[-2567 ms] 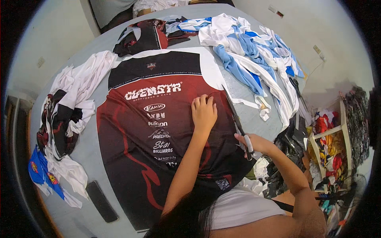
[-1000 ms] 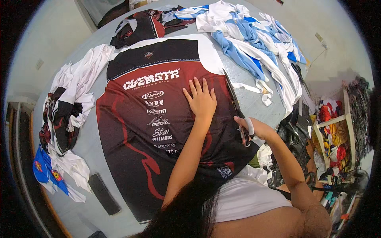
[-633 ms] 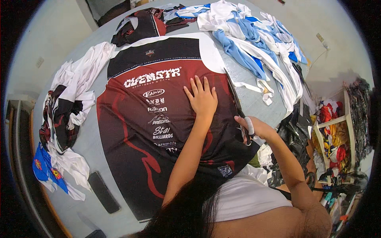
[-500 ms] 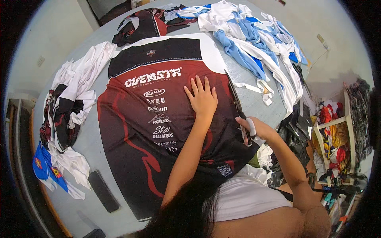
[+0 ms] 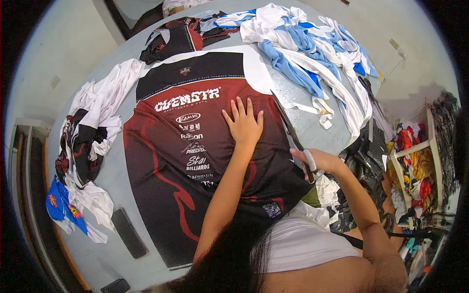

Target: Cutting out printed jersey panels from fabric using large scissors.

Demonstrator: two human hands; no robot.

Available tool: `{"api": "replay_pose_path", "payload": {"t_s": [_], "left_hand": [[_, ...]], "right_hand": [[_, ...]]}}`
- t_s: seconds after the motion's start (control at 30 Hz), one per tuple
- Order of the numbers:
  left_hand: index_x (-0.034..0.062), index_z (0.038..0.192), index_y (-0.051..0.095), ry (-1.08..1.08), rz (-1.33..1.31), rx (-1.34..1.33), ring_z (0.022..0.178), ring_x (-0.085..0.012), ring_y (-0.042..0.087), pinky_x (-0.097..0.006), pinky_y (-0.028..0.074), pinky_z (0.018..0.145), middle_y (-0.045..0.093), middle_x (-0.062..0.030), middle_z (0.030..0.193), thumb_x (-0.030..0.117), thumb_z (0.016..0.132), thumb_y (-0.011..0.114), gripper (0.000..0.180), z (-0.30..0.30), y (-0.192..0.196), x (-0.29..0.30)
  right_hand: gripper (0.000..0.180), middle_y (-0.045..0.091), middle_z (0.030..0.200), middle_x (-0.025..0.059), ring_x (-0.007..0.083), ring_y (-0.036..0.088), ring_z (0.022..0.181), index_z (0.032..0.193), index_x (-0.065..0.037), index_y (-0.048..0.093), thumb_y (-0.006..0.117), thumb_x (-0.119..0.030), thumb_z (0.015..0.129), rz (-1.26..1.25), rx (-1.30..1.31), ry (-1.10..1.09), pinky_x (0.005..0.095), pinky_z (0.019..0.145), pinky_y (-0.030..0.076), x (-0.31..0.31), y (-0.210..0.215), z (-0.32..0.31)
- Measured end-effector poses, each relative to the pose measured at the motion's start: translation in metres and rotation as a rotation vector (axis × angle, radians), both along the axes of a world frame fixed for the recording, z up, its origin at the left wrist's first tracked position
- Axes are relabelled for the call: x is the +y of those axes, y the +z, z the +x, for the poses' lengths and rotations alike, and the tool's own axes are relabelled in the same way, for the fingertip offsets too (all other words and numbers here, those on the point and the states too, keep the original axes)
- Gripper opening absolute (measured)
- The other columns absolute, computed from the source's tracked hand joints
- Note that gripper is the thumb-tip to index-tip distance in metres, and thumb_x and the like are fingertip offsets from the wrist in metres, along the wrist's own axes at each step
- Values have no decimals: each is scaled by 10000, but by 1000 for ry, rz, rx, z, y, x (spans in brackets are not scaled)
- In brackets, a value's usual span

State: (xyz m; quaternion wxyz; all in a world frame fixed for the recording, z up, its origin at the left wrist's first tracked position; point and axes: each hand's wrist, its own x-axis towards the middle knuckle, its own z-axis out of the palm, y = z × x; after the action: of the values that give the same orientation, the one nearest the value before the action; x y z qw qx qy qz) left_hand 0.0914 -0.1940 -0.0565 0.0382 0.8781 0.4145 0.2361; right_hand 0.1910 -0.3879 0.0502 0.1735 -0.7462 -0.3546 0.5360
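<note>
A dark red and black printed jersey panel (image 5: 195,146) lies spread flat on the grey table (image 5: 112,185). My left hand (image 5: 243,124) rests palm down on it, fingers apart, near its right side. My right hand (image 5: 317,161) is closed on the handles of long black scissors (image 5: 288,129), whose blades run along the panel's right edge. A white band wraps one finger of that hand.
White and black fabric pieces (image 5: 93,141) pile at the table's left, with blue printed pieces (image 5: 61,207) below them. Blue and white garments (image 5: 312,53) heap at the far right. A black flat bar (image 5: 129,233) lies at the near left. Colourful cloth fills a rack (image 5: 415,166) on the right.
My left hand slid slightly down and left on the panel early on, then stayed flat. My right hand keeps the scissors at the right edge; the view shifted a little.
</note>
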Motion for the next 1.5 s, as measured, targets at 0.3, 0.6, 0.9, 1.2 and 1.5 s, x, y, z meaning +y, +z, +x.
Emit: {"api": "replay_pose_path", "payload": {"t_s": [0.3, 0.6, 0.9, 1.2, 1.5], "left_hand": [[120, 1348, 411, -5, 6, -11, 1349, -322, 223, -587, 97, 1059, 318, -166, 1423, 472, 893, 395, 576, -1, -1, -1], [87, 1328, 431, -19, -41, -55, 1348, -324, 217, -580, 79, 1067, 327, -169, 1417, 441, 868, 444, 580, -1, 1, -2], [95, 1337, 420, -12, -41, -32, 1349, -325, 218, -592, 80, 1060, 320, -173, 1420, 458, 888, 410, 578, -1, 0, -2], [96, 1345, 408, -15, -45, -20, 1350, -328, 214, -595, 84, 1057, 312, -170, 1425, 466, 890, 403, 586, -1, 1, -1], [104, 1356, 393, -26, -60, -1, 1356, -327, 200, -593, 81, 1059, 290, -169, 1437, 480, 889, 397, 600, -1, 0, 0]], "right_hand": [[741, 560, 478, 82, 164, 566, 436, 527, -22, 561, 320, -619, 893, -11, -17, -74, 273, 445, 433, 14, -3, -2], [695, 536, 457, 78, 170, 545, 405, 524, -34, 545, 355, -585, 902, 76, -28, -102, 268, 420, 423, 15, -10, -8], [685, 531, 454, 86, 183, 551, 395, 520, -24, 532, 367, -564, 908, 106, -6, -138, 285, 425, 444, 17, -13, -11], [689, 533, 449, 81, 180, 549, 395, 517, -28, 540, 366, -571, 904, 138, -63, -86, 288, 430, 443, 16, -16, -9], [671, 552, 474, 79, 184, 581, 439, 560, 5, 555, 371, -535, 913, 149, -185, -12, 287, 463, 446, 8, -13, -4]]}}
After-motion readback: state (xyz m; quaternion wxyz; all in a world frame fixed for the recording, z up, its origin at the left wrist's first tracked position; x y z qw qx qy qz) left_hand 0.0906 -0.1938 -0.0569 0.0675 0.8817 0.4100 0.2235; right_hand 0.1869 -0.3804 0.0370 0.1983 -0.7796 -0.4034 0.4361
